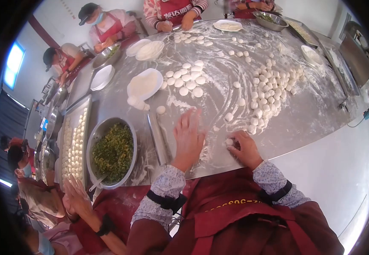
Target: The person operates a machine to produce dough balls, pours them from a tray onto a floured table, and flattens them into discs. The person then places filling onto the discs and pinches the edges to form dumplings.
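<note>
My left hand is flat over the floured table, fingers stretched out and slightly blurred; nothing shows in its grip. My right hand curls its thumb and fingers around a small white dough ball near the table's front edge. Left of my left hand lies a grey rolling pin. Many loose dough pieces are heaped beyond my right hand. Flattened dough rounds lie farther back, beside a white dish of flour.
At left stand a metal bowl of chopped green filling with a spoon and a tray of dumplings. A co-worker's hands are close by at lower left. Other people in red aprons work around the far side.
</note>
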The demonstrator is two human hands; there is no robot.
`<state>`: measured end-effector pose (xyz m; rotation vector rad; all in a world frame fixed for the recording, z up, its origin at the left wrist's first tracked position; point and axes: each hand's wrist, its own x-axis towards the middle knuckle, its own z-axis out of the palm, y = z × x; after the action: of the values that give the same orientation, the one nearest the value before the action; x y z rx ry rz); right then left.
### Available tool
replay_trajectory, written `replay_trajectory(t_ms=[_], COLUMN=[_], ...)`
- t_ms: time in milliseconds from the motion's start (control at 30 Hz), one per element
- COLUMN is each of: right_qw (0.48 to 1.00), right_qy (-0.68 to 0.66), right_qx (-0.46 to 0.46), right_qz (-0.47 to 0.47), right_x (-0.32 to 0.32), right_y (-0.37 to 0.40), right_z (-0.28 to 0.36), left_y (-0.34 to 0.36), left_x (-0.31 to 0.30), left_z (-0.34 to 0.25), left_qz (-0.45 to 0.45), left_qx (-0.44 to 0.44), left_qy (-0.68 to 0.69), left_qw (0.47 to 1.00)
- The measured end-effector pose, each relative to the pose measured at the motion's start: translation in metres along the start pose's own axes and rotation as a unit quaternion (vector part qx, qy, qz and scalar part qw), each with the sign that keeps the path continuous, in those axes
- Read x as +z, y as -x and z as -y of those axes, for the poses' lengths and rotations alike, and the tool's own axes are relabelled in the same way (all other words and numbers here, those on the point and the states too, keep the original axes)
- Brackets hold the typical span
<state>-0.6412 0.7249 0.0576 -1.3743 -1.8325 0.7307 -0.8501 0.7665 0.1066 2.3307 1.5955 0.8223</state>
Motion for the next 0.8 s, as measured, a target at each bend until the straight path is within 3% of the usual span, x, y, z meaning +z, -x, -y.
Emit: replay_trajectory(t_ms=[67,233,400,467,600,667,733,800], right_qw=[1.0,1.0,0.998,0.998,0.999,0.999,0.99,0.99], right_qy=[0.006,0.02,0.057,0.056,0.021,-0.009,-0.048,-0.009], right_qx=[-0.008,-0.014,0.003,-0.008,-0.026,-0.031,0.094,0.049], right_qz=[-0.004,-0.014,0.025,0.014,0.0,0.002,-0.091,-0.131], right_x=[0.001,0.002,0.011,0.025,0.034,0.027,0.013,0.001], right_y=[0.001,0.005,-0.015,-0.023,-0.023,-0.029,-0.039,-0.049], right_z=[-0.003,0.0,0.017,0.018,0.021,0.022,0.018,0.003], left_y=[-0.022,-0.017,-0.013,-0.01,-0.009,-0.017,-0.028,-0.027], left_x=[-0.001,0.071,0.077,0.069,0.054,0.046,0.037,0.053], left_z=[-0.011,0.012,0.023,0.031,0.039,0.024,-0.004,-0.017], left_qz=[-0.084,-0.051,-0.031,0.026,0.053,-0.016,-0.053,-0.088], left_qx=[0.012,0.028,0.062,0.025,-0.067,-0.049,-0.016,0.019], left_qy=[-0.056,-0.136,-0.146,-0.147,-0.153,-0.124,-0.098,-0.072], left_qw=[0.995,0.989,0.987,0.988,0.985,0.991,0.994,0.993])
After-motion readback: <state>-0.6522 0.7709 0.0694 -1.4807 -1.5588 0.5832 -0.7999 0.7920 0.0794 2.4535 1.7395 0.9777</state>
